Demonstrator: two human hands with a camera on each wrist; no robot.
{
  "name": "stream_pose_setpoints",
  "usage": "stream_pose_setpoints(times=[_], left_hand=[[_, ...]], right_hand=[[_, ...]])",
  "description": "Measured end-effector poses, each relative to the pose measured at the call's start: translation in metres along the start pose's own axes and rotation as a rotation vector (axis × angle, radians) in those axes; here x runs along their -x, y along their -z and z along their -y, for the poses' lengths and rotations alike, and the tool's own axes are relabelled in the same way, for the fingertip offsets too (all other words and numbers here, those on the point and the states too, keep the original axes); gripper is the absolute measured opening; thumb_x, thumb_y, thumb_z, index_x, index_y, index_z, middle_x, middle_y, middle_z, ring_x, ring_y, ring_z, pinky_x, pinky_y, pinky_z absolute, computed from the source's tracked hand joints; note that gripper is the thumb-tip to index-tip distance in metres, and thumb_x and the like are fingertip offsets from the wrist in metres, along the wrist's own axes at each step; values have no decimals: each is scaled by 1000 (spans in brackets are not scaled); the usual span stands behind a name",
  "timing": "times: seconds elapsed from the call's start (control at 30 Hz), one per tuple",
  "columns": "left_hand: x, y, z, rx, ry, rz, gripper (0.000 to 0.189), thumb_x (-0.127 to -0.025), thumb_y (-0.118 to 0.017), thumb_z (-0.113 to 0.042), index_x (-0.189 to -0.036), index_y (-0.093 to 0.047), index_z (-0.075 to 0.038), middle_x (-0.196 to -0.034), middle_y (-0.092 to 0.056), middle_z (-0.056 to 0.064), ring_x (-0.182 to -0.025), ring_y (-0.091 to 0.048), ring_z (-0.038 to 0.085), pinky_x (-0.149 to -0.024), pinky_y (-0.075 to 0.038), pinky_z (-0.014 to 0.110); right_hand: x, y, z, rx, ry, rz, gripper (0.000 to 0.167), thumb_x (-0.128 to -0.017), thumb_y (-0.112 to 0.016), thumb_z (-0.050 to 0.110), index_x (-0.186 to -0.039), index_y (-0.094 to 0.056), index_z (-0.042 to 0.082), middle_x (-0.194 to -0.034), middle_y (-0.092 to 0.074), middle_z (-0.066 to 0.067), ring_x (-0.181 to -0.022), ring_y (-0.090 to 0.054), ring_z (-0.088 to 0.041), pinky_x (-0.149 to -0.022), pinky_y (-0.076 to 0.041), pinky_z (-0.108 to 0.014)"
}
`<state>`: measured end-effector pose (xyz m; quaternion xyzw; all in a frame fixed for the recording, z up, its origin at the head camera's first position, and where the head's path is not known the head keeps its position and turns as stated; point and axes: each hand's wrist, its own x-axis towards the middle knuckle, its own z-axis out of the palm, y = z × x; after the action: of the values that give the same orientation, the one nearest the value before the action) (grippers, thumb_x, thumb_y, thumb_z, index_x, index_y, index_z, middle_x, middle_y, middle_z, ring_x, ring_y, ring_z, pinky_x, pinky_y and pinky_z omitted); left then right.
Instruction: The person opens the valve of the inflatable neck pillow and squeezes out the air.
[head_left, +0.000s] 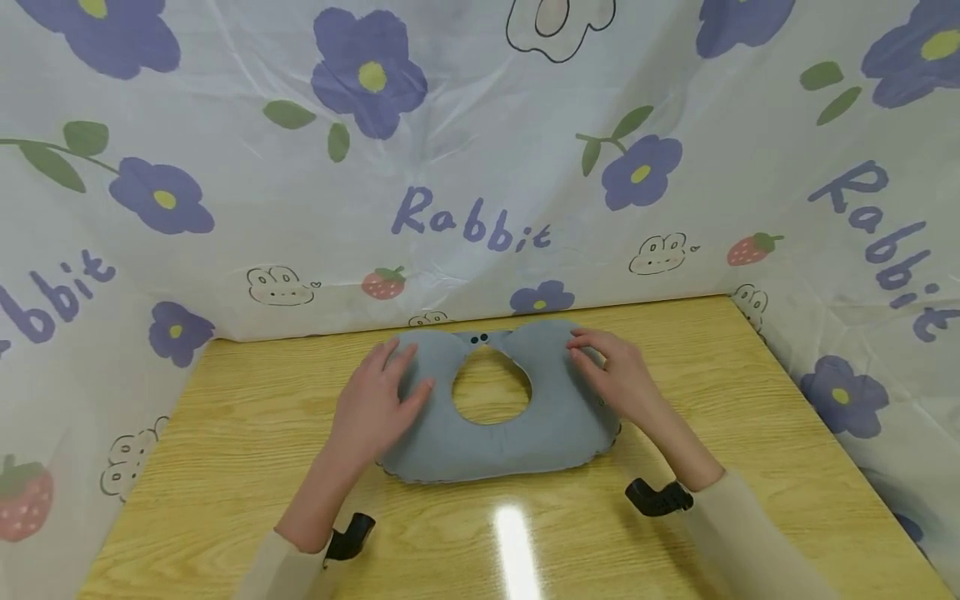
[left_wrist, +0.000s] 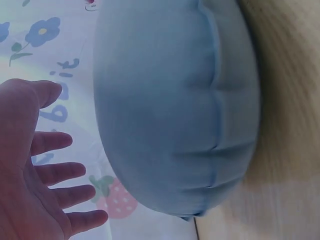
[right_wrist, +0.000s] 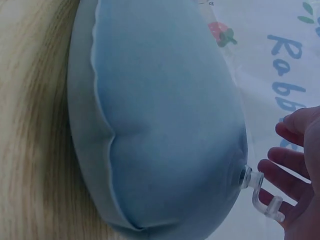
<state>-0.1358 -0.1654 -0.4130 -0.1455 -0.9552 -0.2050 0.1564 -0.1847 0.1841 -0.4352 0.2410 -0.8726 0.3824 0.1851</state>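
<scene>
A puffed-up grey-blue inflatable neck pillow (head_left: 495,454) lies on the wooden table, its round opening in the middle. Two dark snaps (head_left: 478,339) show at its far edge, where the two lobes meet. Over the left lobe is my left hand (head_left: 378,408), fingers spread; the left wrist view shows a gap between hand and pillow. My right hand (head_left: 618,375) hovers by the right lobe with loosely bent fingers. In the right wrist view a clear plastic valve (right_wrist: 257,180) with its cap hanging off sticks out from the pillow, close to those fingers, without a visible pinch.
A wood-grain table (head_left: 255,433) carries the pillow. White cloth (head_left: 480,150) printed with flowers, strawberries and lettering rises behind and along both sides. Black wrist mounts (head_left: 658,497) sit at the sleeves' ends.
</scene>
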Motion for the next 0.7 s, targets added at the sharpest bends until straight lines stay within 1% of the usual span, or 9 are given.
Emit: stream_pose_setpoints(times=[0.17, 0.37, 0.43, 0.57, 0.7], left_hand=[[-18, -1, 2, -48, -24, 17, 58, -98, -70, -34, -143, -58, 0, -146, -50, 28, -134, -49, 45, -106, -43, 59], [-44, -7, 0, -91, -44, 70, 57, -100, -67, -33, -146, -56, -2, -146, -51, 26, -133, -51, 42, -104, -46, 58], [-51, -8, 0, -102, -38, 86, 57, -101, -65, -33, -147, -55, -2, -147, -51, 25, -133, -50, 41, -104, -46, 57], [-62, -10, 3, -116, -22, 108, 55, -101, -65, -33, -145, -56, -1, -146, -52, 24, -135, -48, 41, -105, -45, 57], [-69, -12, 9, -149, -5, 147, 55, -101, -63, -35, -145, -56, -1, -145, -53, 24, -137, -46, 44, -111, -39, 56]], right_hand=[[-13, -5, 1, 21, -26, 38, 16, -97, -70, 6, -112, -75, 0, -133, -66, -20, -122, -61, -41, -100, -48, -58], [-29, -8, 3, 75, -26, 88, 25, -96, -72, 9, -119, -73, -1, -137, -61, -25, -126, -56, -45, -104, -44, -60], [-35, -9, 4, 119, -43, 117, 30, -97, -72, 13, -124, -72, 0, -141, -58, -24, -129, -54, -45, -105, -43, -60], [-48, -15, 5, 240, -69, 201, 38, -99, -70, 21, -133, -68, 4, -147, -54, -21, -134, -50, -42, -109, -40, -58], [-58, -26, 3, 344, -43, 264, 42, -99, -70, 23, -136, -65, 3, -147, -54, -22, -135, -50, -43, -113, -37, -56]])
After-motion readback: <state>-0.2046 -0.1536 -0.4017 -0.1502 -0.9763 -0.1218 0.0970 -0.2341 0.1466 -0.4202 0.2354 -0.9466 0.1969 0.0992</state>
